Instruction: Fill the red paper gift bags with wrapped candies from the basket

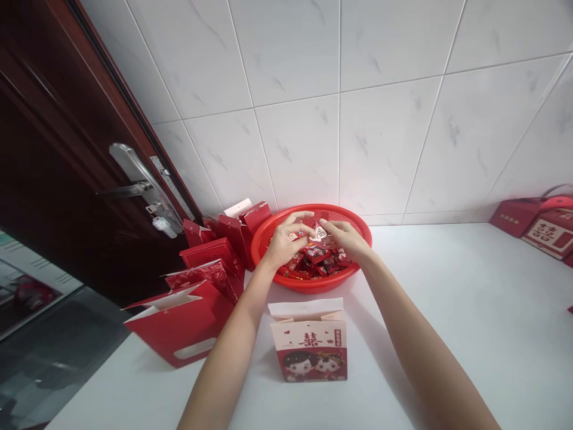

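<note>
A round red plastic basket (313, 285) holds several red wrapped candies (316, 255). Over it, my right hand (347, 239) pinches a small red and white packet (320, 233) between thumb and fingers. My left hand (289, 239) is beside it, thumb and index finger curled together at a red and white piece whose outline is partly hidden. Nearer to me, between my forearms, a white and red gift box (310, 352) with two cartoon faces stands upright, its top open.
Several red paper bags and boxes (179, 322) stand left of the basket, beside my left forearm. A dark door (58, 119) with a metal handle is at the left. Red gift boxes (537, 224) sit at the far right of the white table (447, 275), against the tiled wall (380, 137).
</note>
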A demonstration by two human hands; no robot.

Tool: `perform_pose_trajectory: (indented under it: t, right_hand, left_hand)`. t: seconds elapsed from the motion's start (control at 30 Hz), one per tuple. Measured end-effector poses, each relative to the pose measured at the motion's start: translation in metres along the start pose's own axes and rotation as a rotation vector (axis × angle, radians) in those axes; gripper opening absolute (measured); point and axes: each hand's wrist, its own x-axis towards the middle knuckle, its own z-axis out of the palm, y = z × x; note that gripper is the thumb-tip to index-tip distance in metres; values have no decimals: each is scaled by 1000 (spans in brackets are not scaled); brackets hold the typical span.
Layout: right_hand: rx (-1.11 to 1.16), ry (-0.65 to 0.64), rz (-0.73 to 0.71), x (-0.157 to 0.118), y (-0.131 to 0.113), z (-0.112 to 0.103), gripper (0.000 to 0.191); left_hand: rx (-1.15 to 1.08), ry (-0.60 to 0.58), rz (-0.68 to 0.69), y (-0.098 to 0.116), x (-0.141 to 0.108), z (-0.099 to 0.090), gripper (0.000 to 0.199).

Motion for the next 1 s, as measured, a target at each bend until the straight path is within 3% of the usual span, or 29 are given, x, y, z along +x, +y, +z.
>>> perform_pose_trajectory:
  t: [0.23, 0.43, 0.5, 0.6, 0.67, 0.83, 1.0]
  right_hand:
    - [183, -136, -96, -4, -3, -6, 42]
    - [211, 11, -81, -2, -2, -7, 30]
    - [235, 102, -65, 0, -1, -7, 26]
    - [240, 175, -46, 2, 0, -7, 23]
    - [225, 186, -41, 1, 0, -7, 23]
    - [214, 201, -22, 0, -1, -6, 19]
    - [260, 79, 1, 1, 2, -6, 17]
  left_hand:
    - [37, 0, -42, -6, 0, 3, 14]
    - [95, -32, -178, -10, 0, 3, 20]
    - [160, -171, -299, -13, -1, 2, 25]
    - [268, -547, -463, -15, -3, 3, 31]
    - [323, -693, -524, -14, -4, 4, 32]
    - [502, -663, -594, -7, -4, 6, 32]
    - [562, -706, -567, -6, -4, 2, 47]
